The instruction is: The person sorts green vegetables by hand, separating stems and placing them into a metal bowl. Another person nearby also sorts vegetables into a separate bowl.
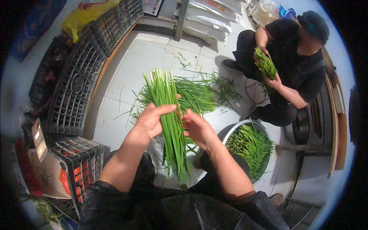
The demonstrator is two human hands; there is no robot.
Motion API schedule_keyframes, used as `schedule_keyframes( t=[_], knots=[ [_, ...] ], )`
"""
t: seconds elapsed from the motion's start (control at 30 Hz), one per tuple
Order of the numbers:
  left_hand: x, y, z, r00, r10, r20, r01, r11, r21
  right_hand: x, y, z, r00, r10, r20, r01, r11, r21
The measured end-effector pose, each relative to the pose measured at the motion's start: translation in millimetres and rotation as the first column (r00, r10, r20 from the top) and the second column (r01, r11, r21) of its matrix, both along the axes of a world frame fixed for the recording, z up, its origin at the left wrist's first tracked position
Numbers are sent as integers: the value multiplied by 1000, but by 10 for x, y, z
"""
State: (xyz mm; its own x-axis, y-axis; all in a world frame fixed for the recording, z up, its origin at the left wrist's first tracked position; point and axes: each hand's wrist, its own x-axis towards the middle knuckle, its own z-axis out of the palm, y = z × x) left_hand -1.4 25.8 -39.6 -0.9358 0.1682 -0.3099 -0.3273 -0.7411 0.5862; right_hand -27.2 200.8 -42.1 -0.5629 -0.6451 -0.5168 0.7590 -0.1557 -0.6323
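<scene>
My left hand [152, 119] is closed around a bunch of garlic chives [168, 132], its thumb laid across the front. The pale stem ends point up and away from me, and the green leaves hang toward my lap. At the bunch's right edge is my right hand [201, 132], loosely curved with fingers apart; its fingertips are at the outer leaves. Behind the bunch, a loose pile of chives [197, 94] lies on the floor. To my right stands a metal basin [267, 132] filled with cut green stalks [249, 147].
A co-worker [291, 65] in dark clothes sits at the far right, holding a green bunch [265, 64] in both hands. Black plastic crates [78, 82] line the left side, with another crate [86, 161] nearer me. White sacks [207, 19] are stacked at the back.
</scene>
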Motion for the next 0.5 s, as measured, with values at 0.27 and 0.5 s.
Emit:
schedule_keyframes(
  t=[0.27, 0.5],
  knots=[
    [14, 211, 44, 972, 183, -144, -187, 982, -12, 194, -150, 63, 991, 136, -20, -136, 990, -27],
    [13, -34, 142, 952, 177, -249, -168, 984, 59, 162, -150, 51, 953, 233, -195, -235, 972, 11]
  ],
)
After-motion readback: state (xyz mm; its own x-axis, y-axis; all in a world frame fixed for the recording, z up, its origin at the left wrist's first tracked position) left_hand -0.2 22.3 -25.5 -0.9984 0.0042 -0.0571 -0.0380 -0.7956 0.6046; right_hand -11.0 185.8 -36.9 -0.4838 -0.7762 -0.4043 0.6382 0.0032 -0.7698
